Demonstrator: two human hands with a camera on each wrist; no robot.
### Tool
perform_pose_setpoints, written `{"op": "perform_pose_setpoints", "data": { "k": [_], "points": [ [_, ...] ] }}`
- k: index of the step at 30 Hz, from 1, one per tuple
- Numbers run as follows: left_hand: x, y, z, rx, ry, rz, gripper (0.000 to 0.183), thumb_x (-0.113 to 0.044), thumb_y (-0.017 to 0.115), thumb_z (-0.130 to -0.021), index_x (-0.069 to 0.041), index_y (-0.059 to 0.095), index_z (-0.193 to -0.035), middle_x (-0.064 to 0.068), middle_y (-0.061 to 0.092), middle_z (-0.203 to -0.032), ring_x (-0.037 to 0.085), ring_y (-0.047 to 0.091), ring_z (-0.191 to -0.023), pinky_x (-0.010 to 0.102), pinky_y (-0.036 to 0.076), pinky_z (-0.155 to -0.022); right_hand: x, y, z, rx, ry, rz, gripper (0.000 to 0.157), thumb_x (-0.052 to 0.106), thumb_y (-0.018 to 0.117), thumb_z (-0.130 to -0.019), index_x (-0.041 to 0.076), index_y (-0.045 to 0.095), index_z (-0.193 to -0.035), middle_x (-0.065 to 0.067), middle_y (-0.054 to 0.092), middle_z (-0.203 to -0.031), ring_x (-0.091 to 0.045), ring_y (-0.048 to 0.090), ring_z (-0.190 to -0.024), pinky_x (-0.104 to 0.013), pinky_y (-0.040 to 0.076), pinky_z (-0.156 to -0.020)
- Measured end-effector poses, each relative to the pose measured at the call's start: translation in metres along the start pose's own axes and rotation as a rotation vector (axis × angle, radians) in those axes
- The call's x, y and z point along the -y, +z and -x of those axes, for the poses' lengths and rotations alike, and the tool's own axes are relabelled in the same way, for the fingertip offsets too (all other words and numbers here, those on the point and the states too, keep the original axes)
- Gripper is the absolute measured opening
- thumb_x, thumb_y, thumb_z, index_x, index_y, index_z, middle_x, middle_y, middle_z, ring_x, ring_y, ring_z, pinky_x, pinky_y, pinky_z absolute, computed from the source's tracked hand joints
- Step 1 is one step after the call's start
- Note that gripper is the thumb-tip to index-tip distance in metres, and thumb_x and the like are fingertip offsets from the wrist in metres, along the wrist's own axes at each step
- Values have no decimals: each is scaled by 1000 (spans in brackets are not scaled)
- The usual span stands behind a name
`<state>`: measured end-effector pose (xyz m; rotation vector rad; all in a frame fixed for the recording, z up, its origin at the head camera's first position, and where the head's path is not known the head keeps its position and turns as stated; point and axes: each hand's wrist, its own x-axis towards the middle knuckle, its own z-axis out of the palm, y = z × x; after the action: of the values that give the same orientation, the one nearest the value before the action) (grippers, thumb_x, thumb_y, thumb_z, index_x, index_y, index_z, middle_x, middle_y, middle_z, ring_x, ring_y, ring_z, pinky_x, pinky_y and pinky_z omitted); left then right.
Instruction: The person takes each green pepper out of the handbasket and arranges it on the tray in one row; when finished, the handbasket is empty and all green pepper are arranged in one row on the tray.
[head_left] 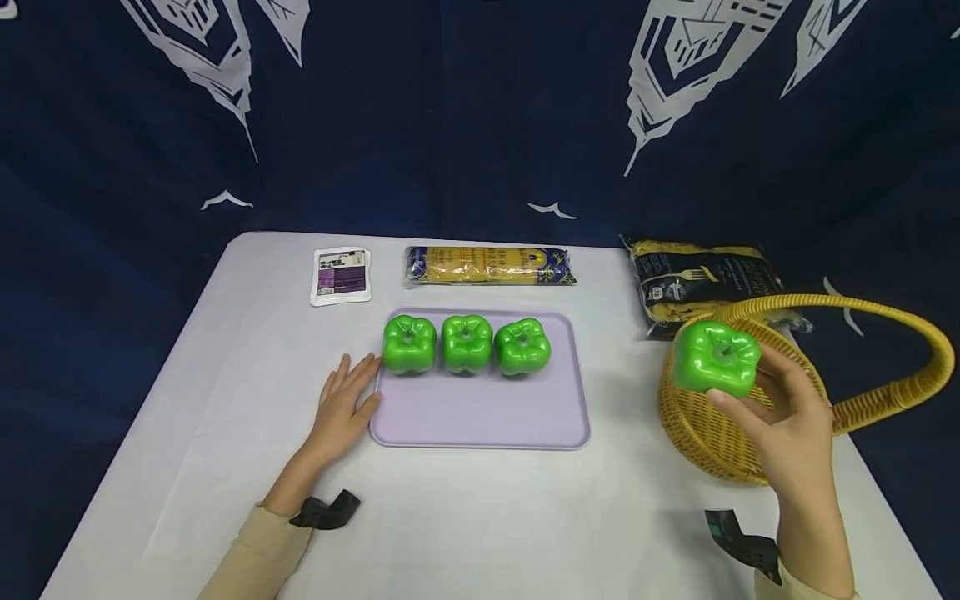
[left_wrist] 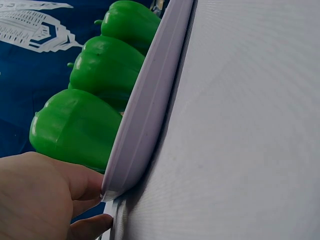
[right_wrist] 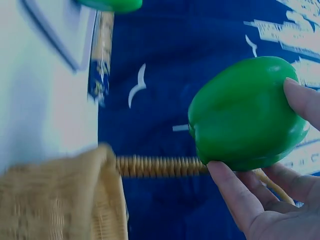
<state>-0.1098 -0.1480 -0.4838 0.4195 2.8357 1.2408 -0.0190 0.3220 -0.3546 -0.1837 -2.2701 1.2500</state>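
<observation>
My right hand (head_left: 798,417) grips a glossy green bell pepper (head_left: 717,358) between thumb and fingers, held above the wicker basket (head_left: 701,433). In the right wrist view the bell pepper (right_wrist: 245,112) is up in the air, past the basket's rim (right_wrist: 105,155). Along the far side of the lilac tray (head_left: 480,417), three more green peppers (head_left: 467,343) stand in a row. My left hand (head_left: 341,412) lies with its fingers spread at the tray's left edge, and fingertips (left_wrist: 95,187) touch the tray rim (left_wrist: 142,115) in the left wrist view.
A white and purple packet (head_left: 341,276) and a long yellow pasta pack (head_left: 491,266) lie behind the tray. Another black and yellow pasta bag (head_left: 697,279) sits behind the basket. The tall basket handle (head_left: 900,317) arches out to the right.
</observation>
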Motion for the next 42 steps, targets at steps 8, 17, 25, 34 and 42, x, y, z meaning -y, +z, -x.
{"op": "perform_pose_setpoints", "data": {
  "k": [8, 17, 25, 34, 42],
  "points": [
    [1, 2, 0, -16, 20, 5, 53, -10, 51, -97, 1, 39, -147, 23, 32, -156, 47, 5, -149, 61, -2, -119, 10, 38, -8, 167, 2, -99, 71, -14, 74, -76, 2, 47, -140, 11, 54, -128, -2, 56, -112, -9, 52, -81],
    [0, 0, -2, -17, 22, -2, 53, -11, 50, -97, 0, 38, -148, 22, 32, -156, 47, 5, -149, 61, -2, -119, 12, 81, -21, 247, 33, -204, 69, -7, 74, -80, -1, 44, -142, 7, 52, -127, -3, 54, -113, -9, 51, -85],
    [1, 2, 0, -10, 6, 4, 54, -10, 51, -97, 1, 38, -148, 23, 32, -156, 46, 4, -149, 61, -4, -118, -6, 99, -25, 311, 72, -216, 67, -5, 73, -82, -5, 42, -141, 1, 51, -131, -2, 54, -112, -10, 51, -88],
    [1, 0, -1, -7, -3, -1, 54, -11, 51, -96, -1, 38, -148, 22, 32, -156, 45, 4, -150, 60, -4, -119, -23, 113, -25, 356, 169, -229, 70, -2, 72, -84, -6, 37, -144, -17, 43, -141, -1, 50, -113, -9, 48, -90],
    [1, 0, -1, -4, -7, -8, 54, -11, 51, -97, -1, 38, -148, 21, 32, -156, 44, 5, -150, 59, -4, -119, -38, 122, -24, 400, 220, -205, 71, 1, 72, -85, -5, 35, -145, -19, 41, -147, -3, 50, -115, -6, 45, -92]
  ]
}}
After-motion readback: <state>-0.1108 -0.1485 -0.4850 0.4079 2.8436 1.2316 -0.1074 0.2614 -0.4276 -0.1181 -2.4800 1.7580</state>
